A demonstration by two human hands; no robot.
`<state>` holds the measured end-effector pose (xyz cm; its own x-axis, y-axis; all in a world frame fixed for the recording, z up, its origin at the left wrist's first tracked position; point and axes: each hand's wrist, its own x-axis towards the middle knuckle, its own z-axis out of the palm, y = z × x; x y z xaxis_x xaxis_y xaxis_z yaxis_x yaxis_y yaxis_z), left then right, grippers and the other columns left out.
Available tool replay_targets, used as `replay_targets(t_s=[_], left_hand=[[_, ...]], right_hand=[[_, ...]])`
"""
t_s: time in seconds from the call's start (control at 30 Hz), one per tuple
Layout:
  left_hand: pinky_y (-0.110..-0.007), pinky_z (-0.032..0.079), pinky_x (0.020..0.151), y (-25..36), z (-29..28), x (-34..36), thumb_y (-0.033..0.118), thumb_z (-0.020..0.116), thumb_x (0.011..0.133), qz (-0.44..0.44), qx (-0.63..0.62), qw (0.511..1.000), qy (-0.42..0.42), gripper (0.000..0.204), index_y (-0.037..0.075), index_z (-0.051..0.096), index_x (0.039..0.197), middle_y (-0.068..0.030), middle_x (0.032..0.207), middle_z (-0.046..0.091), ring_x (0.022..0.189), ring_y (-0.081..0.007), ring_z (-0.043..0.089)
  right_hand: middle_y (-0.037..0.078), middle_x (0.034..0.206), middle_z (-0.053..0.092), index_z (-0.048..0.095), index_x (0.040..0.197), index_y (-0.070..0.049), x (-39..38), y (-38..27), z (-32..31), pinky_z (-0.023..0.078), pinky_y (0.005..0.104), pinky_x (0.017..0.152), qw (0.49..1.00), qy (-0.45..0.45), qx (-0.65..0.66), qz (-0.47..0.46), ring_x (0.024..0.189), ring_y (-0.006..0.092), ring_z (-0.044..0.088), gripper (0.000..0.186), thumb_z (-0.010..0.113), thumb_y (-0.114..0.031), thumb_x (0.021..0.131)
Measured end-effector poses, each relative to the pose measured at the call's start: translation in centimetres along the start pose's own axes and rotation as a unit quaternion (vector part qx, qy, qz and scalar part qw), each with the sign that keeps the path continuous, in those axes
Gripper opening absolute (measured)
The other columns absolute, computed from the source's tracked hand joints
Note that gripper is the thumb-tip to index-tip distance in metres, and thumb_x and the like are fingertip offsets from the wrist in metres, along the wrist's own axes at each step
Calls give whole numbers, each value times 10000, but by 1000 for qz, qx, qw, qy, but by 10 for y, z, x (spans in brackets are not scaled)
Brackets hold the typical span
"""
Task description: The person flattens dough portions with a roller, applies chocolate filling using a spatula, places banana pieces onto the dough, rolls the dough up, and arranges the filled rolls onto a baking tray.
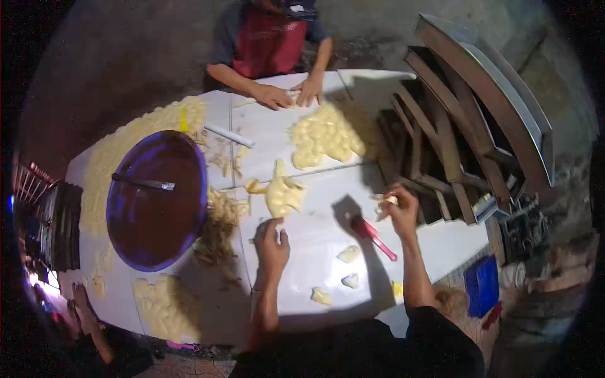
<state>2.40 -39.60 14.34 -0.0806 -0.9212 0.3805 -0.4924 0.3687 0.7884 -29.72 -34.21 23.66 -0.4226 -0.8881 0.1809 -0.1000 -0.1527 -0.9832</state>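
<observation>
Below a large lump of pale yellow dough, my left hand has its fingers partly stretched and thumb apart. Its fingertips come up to the dough's lower edge; whether they touch it I cannot tell. My right hand is raised at the right side of the table and pinches a small pale piece of dough. A pink-handled tool lies to the left of that hand, its head partly in shadow. Several small flattened dough pieces are spread on the white table between my arms.
A purple basin of brown filling holds a flat spatula. Dough balls lie beyond, near a co-worker's hands. A white rolling pin is left of them. Stacked metal trays lean at the right; a blue crate stands below.
</observation>
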Motion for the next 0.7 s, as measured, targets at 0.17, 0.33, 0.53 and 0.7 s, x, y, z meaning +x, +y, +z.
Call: replay_targets(t_s=[0.17,0.33,0.53,0.7], left_hand=[[-365,507,700,-4,2,-15,-94,638,830,-24,-39,999,23,295,12,678,1103,-140,1088,693,908,-273,658],[-353,518,701,-18,4,-13,-78,642,842,-67,-62,996,18,281,22,687,1100,-150,1087,698,923,-283,679],[-355,521,693,-28,-11,-1,-69,639,849,-63,-25,996,54,260,18,695,1087,-169,1085,695,886,-289,674],[-463,445,1043,-42,5,1,48,642,890,15,84,996,26,428,-27,594,1309,-229,1352,600,1263,-384,562]], right_hand=[[103,1097,599,666,1074,15,-70,4,-107,533,305,732,979,18,202,6,965,192,639,288,608,-209,903],[195,1058,727,684,1140,59,-102,103,-130,562,395,752,782,32,-622,29,915,306,718,409,695,-185,811],[149,1101,743,689,1217,25,0,78,67,567,334,774,960,-180,-213,35,933,177,702,347,646,-132,911],[261,1032,723,689,1143,44,84,111,192,557,410,827,927,-202,-314,-21,926,381,723,443,760,-261,830]])
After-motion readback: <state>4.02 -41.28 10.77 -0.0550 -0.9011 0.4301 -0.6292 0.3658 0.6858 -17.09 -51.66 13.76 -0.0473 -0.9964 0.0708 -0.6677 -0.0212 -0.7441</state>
